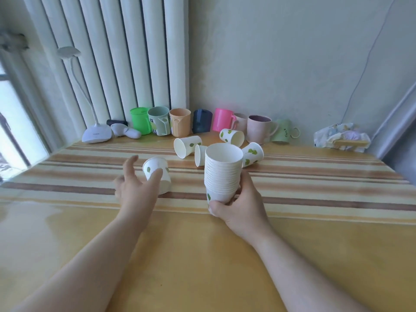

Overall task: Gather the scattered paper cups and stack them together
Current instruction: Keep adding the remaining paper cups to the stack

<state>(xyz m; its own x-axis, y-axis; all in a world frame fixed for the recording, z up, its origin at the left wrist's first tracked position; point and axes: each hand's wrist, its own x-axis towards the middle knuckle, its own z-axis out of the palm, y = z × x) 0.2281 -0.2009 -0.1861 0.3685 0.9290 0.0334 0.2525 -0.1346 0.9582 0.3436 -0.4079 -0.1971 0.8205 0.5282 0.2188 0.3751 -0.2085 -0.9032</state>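
On the striped tablecloth [315, 176], right of centre: right hand [242, 204], fingers wrapped and pressed around the base of a stack of paper cups [222, 172], held upright just above the cloth, mouth open toward the camera; many nested rims visible, green leaf print on the lowest cup. Left of it: left hand [137, 188], fingers spread wide, thumb tip touching the side of a single paper cup [157, 175]; that cup is white with green leaves and stands tilted on the cloth, not enclosed by the hand. Beyond the stack: four loose paper cups lying on their sides, one left [186, 146], one partly hidden behind the stack [200, 155], one behind [231, 137], one right [252, 154], all near one another. Back edge of the table, against the wall: row of mugs, among them green [140, 123], orange [180, 125], dark blue [202, 124], pink [222, 122]. Far left corner: white desk lamp [95, 134]. Far right: crumpled bag [342, 137]. Near half of the table: plain yellow cloth, open, crossed only by the two forearms.
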